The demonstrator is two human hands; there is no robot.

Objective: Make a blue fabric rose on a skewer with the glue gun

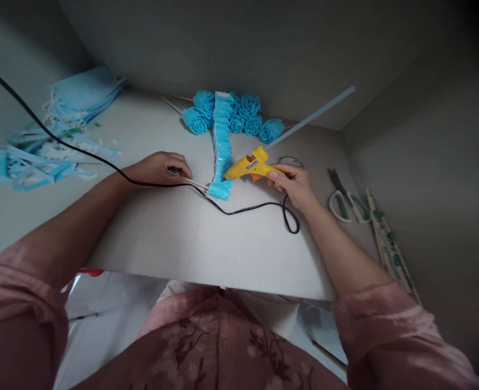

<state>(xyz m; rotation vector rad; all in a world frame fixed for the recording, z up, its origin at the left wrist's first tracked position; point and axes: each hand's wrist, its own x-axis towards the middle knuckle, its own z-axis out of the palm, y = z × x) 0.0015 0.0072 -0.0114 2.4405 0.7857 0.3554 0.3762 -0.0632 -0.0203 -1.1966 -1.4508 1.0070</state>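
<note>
My left hand (166,167) is closed on a thin wooden stick (196,184). The stick's far end meets the lower end of a long pleated blue strip (222,138), which runs up the table toward the wall. My right hand (292,181) grips the handle of a yellow glue gun (247,165). The gun's nozzle points left, at the strip's lower part; whether it touches cannot be made out. A long pale glue stick (315,116) juts from the gun's back. Several rolled blue flowers (250,105) on sticks lie at the strip's upper end.
A black cord (239,210) crosses the table below both hands. At left lie a stack of blue face masks (87,92) and a heap of cut scraps (40,165). Scissors (345,200) and several sticks (389,238) lie at right. A roll of tape (290,161) sits behind my right hand.
</note>
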